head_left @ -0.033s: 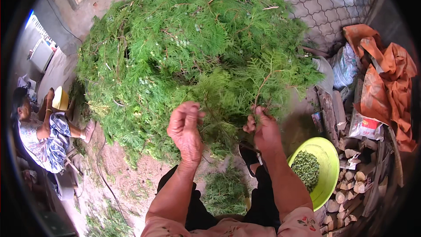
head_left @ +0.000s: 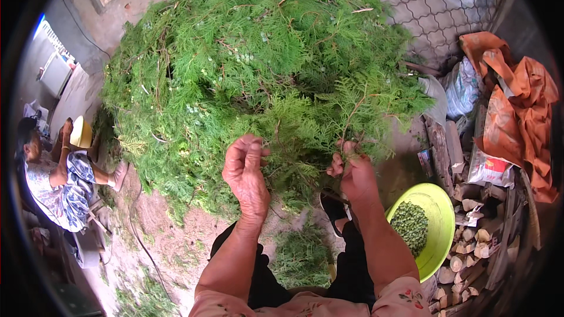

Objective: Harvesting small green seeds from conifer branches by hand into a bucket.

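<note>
With the right hand [head_left: 355, 175] we pinch a green sprig [head_left: 354, 111], at two o'clock, by its stem, apparently steadying it; the left hand [head_left: 247, 177] curls, its pinch unclear. A yellow-green bowl [head_left: 439, 223] sits at four o'clock, seemingly within reach.

At the left grip [head_left: 245, 171], anything between those fingertips is too small to call! The right grip [head_left: 358, 179] covers part of its twig [head_left: 351, 118], the right forearm [head_left: 385, 232] hides some bowl [head_left: 439, 223], the upper edge clips the pile [head_left: 247, 35], the lower the shirt [head_left: 282, 305]!
</note>
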The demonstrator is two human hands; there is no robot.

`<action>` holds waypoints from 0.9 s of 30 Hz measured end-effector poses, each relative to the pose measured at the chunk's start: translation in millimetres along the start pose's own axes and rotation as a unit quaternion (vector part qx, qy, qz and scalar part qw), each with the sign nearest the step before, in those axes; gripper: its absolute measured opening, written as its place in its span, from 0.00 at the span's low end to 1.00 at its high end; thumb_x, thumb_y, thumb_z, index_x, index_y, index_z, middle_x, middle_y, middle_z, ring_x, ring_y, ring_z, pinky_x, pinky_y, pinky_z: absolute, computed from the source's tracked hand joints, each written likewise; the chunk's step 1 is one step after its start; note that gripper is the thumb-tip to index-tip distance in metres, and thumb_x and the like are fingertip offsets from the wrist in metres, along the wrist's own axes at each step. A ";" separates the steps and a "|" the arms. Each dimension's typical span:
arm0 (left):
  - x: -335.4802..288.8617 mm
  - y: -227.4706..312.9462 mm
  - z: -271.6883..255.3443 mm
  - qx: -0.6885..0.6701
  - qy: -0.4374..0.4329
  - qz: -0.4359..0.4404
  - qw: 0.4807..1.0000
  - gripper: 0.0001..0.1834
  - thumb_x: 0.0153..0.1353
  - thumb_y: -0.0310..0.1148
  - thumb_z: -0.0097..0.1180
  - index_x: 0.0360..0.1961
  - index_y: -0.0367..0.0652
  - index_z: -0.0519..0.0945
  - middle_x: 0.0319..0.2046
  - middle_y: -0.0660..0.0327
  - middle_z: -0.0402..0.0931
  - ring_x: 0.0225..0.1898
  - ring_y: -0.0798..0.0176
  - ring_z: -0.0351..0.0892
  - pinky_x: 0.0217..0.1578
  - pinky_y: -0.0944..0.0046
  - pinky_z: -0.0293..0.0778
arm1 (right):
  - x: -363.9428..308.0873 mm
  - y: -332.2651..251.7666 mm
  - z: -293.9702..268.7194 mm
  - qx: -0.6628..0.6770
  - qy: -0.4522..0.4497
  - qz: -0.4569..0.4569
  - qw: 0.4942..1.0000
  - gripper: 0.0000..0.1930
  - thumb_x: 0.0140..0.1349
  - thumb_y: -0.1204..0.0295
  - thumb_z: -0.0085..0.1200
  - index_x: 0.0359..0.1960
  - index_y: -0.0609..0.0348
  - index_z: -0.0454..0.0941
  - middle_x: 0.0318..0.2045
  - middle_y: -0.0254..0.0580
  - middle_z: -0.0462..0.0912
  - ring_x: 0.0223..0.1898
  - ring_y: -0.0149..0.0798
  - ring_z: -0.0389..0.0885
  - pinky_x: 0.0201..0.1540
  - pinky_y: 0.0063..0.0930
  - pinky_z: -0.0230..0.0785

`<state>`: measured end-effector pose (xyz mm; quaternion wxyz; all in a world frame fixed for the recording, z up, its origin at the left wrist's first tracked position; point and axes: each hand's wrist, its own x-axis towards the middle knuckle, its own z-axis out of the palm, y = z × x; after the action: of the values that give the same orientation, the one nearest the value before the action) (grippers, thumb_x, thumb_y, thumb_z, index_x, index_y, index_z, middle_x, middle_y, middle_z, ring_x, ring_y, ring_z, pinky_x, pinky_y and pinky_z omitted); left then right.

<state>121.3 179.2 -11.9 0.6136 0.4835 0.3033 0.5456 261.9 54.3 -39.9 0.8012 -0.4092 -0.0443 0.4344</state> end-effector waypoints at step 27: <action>16.0 -28.3 -3.7 -0.243 -0.067 -0.327 0.911 0.12 0.48 0.13 0.48 0.35 0.37 0.71 0.33 0.57 0.73 0.34 0.58 0.73 0.44 0.51 0.72 | -5.1 -6.0 2.1 -0.005 0.092 -0.002 0.996 0.14 0.60 0.61 0.48 0.39 0.59 0.69 0.18 0.33 0.66 0.17 0.26 0.59 0.20 0.23 0.52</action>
<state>132.2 197.4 -36.8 0.8748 0.2290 0.2609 0.3379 261.8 50.1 -32.9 0.8009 -0.4512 0.0271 0.3928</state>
